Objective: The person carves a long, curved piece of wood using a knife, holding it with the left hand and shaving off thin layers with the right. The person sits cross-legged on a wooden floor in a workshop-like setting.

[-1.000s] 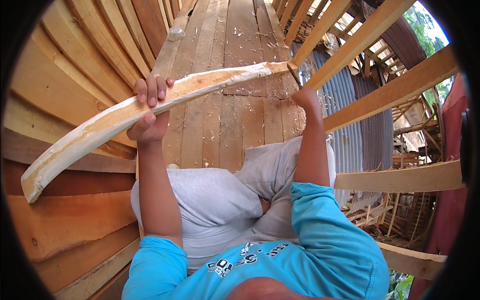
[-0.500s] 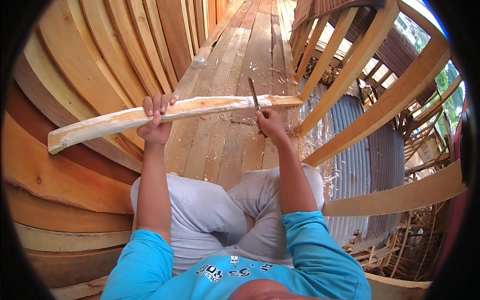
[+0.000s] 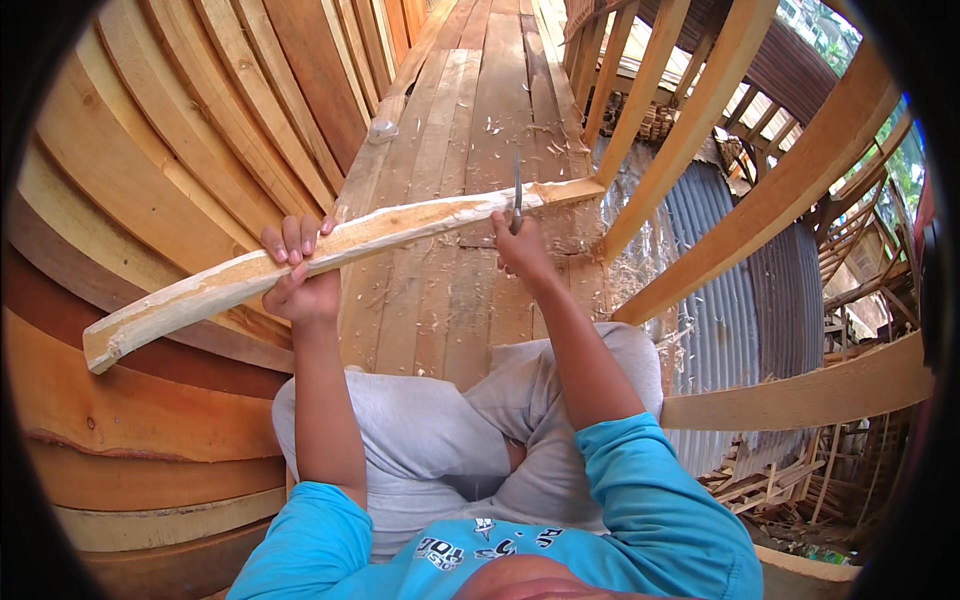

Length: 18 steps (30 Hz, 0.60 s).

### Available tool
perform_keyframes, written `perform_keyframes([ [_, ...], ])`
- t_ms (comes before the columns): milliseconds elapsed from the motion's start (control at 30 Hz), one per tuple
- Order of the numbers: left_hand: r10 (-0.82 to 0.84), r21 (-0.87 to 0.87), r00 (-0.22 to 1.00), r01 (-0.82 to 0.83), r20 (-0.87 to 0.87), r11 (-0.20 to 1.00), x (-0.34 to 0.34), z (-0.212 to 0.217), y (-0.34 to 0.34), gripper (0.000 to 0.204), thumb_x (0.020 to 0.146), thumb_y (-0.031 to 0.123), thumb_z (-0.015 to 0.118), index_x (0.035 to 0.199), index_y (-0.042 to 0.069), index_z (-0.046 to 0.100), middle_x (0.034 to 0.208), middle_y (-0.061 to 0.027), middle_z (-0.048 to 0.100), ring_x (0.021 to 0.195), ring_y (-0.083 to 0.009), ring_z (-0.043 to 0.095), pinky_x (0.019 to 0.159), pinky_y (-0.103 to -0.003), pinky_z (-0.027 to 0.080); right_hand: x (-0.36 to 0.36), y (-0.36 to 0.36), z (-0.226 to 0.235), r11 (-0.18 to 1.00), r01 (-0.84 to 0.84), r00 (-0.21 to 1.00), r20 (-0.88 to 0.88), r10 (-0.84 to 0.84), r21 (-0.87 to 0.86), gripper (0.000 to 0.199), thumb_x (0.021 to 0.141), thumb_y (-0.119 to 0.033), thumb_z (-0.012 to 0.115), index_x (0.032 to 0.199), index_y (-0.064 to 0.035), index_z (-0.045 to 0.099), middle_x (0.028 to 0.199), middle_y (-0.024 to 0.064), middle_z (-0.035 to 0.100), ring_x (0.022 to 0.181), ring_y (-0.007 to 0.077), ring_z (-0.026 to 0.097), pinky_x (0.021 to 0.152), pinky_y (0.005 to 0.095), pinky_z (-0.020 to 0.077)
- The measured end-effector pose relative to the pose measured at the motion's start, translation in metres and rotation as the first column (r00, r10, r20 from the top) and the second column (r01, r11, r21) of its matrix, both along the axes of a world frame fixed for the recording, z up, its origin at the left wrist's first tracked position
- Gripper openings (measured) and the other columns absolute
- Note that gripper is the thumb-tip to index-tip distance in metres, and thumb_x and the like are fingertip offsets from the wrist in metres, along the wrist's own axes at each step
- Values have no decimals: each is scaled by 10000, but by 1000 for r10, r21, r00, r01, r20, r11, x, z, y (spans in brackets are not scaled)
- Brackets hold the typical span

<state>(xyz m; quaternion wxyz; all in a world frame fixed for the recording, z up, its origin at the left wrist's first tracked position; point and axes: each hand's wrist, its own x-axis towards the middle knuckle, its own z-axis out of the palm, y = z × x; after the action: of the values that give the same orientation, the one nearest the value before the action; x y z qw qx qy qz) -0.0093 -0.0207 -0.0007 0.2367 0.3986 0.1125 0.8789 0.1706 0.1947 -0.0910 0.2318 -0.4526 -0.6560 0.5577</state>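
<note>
A long, slightly curved piece of pale wood point(image 3: 410, 219) lies crosswise before me, its upper face partly bare and partly whitish. My left hand point(image 3: 301, 268) is closed round it left of the middle, fingers over the top and thumb beneath. The wood's right end rests by the foot of an upright post, while its left end sticks out beside the plank wall. My right hand point(image 3: 522, 249) grips the handle of a knife point(image 3: 517, 200). The narrow blade points away from me and crosses the wood near its right end.
Curved planks point(image 3: 150, 290) form a wall on the left. Wood shavings are scattered over the plank floor point(image 3: 440, 290). On the right stand spaced wooden ribs point(image 3: 690, 150), with corrugated metal sheets point(image 3: 725, 300) beyond them. A small clear object point(image 3: 382, 130) lies by the left wall.
The wood's left end has dipped and come nearer. My left hand has shifted slightly left with it, and the knife has turned more upright across the wood.
</note>
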Motion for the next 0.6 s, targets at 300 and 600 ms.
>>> perform_keyframes([
  [300, 92, -54, 993, -88, 76, 995, 13, 3, -2, 267, 638, 26, 610, 801, 190, 478, 756, 47, 426, 812, -123, 443, 963, -372, 335, -9, -9, 13, 991, 97, 941, -315, -122, -93, 408, 863, -361, 706, 911, -32, 468, 718, 54, 557, 466, 104, 536, 386, 248, 397],
  [600, 212, -180, 969, -188, 130, 966, 14, 2, -7, 250, 704, 64, 616, 879, 173, 475, 787, 29, 433, 843, -152, 455, 1031, -441, 324, -11, 2, 12, 973, 78, 900, -405, -162, -217, 413, 773, -264, 814, 848, -87, 448, 702, 34, 585, 473, 59, 483, 385, 210, 355],
])
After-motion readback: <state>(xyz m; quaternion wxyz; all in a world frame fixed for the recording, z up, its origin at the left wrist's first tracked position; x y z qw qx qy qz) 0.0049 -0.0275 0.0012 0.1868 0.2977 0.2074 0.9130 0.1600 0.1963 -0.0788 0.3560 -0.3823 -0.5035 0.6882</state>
